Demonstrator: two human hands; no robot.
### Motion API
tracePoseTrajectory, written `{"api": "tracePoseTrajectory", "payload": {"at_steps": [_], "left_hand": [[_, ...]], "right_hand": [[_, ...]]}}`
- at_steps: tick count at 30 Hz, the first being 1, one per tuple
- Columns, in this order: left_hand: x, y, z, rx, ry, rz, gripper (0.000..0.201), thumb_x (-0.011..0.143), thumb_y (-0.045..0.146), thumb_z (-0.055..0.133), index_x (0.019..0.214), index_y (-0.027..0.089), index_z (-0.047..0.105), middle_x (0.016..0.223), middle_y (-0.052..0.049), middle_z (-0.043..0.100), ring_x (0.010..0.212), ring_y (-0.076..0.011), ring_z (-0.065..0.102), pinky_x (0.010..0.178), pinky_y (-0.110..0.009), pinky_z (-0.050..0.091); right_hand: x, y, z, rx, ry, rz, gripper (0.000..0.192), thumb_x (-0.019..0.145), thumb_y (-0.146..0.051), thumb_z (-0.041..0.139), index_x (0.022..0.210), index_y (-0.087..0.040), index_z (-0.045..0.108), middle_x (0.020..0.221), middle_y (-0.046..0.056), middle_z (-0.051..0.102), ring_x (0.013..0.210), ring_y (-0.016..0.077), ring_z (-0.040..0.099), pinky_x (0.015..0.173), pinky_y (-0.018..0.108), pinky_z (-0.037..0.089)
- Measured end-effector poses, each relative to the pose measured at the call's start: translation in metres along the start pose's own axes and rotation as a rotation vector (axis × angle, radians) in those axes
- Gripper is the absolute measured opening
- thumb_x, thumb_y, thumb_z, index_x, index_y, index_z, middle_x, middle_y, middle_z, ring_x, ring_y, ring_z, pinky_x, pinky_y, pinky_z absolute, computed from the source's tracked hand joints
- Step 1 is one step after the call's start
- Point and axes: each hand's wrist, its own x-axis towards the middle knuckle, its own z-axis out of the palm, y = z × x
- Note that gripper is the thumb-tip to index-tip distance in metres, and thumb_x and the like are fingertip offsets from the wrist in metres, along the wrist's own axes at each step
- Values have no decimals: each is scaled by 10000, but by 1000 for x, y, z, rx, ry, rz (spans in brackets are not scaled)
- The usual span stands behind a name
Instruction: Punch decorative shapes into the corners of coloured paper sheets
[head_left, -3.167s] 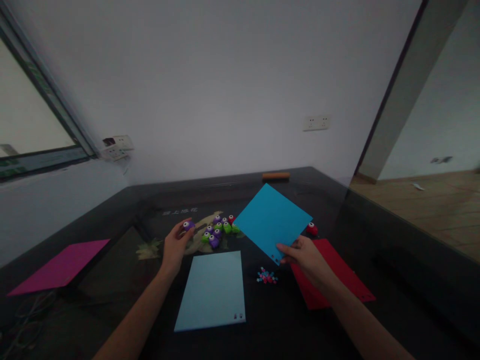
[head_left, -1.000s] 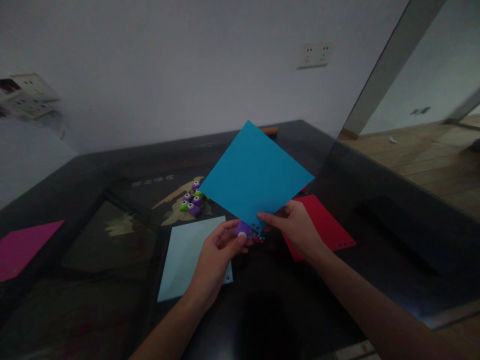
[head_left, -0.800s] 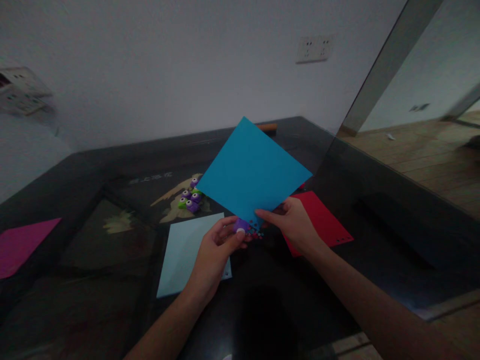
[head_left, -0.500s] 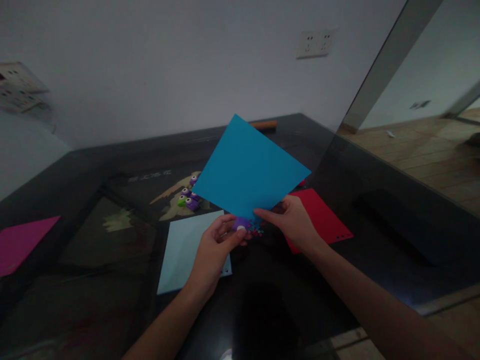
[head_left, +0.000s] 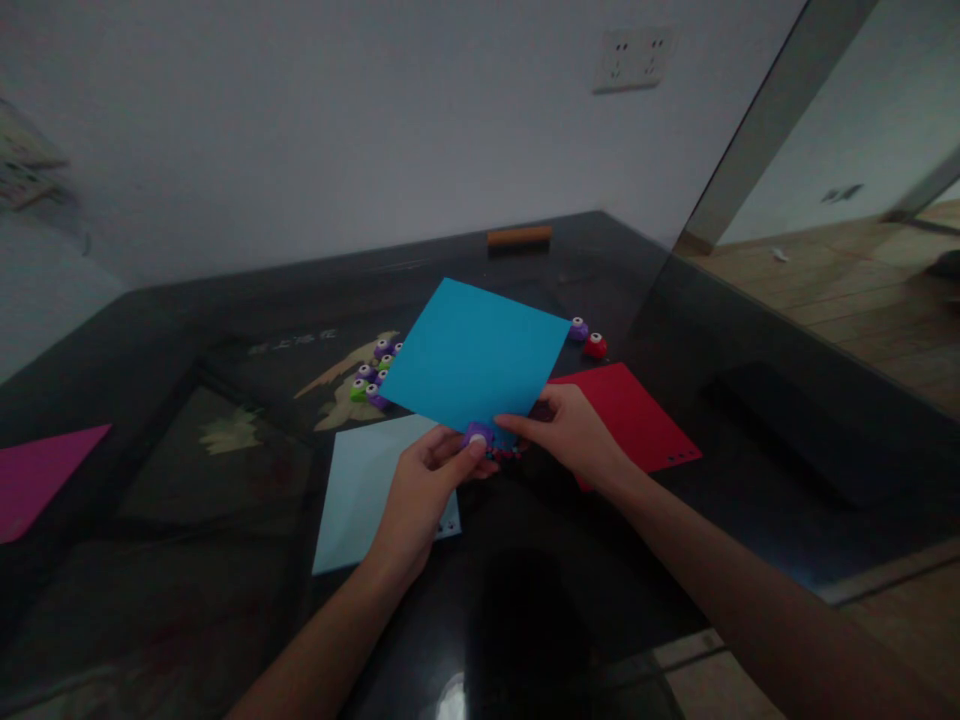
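Bright blue square paper sheet [head_left: 474,355] hangs over the dark glass table [head_left: 187,420], its near corner pinched by the right hand [head_left: 574,435]. The left hand [head_left: 420,490] grips a small purple paper punch [head_left: 478,436] at that corner, above scattered confetti bits [head_left: 510,453]. The sheet partly hides a cluster of purple and green punches [head_left: 373,375]; a pale blue sheet [head_left: 360,490] and red sheet [head_left: 637,420] lie beside the hands.
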Motion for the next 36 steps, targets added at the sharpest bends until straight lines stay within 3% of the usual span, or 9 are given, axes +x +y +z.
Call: {"api": "tracePoseTrajectory", "payload": {"at_steps": [16,20,25,36], "left_hand": [[-3,0,-1,22,-42,-4,193,726,321,723,841,169,696,753,0,699,638,-96,635,633,-190,505],[-4,1,-1,43,-46,-4,207,730,338,715,852,172,695,800,-19,704,688,-120,651,572,-183,480],[-4,1,-1,22,-38,3,236,722,337,721,895,178,699,888,-38,711,821,-160,648,634,-215,510],[-3,-4,1,-29,-17,36,196,723,305,719,883,193,705,883,-18,715,805,-149,633,659,-224,515]], "right_hand": [[-2,-4,1,1,-22,15,230,696,-357,702,667,-147,612,611,17,643,527,134,581,511,257,467],[-2,-1,1,-11,-29,1,266,698,-396,699,690,-141,627,630,31,657,551,149,598,520,268,474],[-2,0,1,-12,-29,-15,246,712,-373,690,703,-131,647,676,47,680,591,161,616,553,280,488],[-2,0,2,4,-10,-4,212,713,-340,689,699,-133,645,664,41,669,578,148,597,544,271,473]]}}
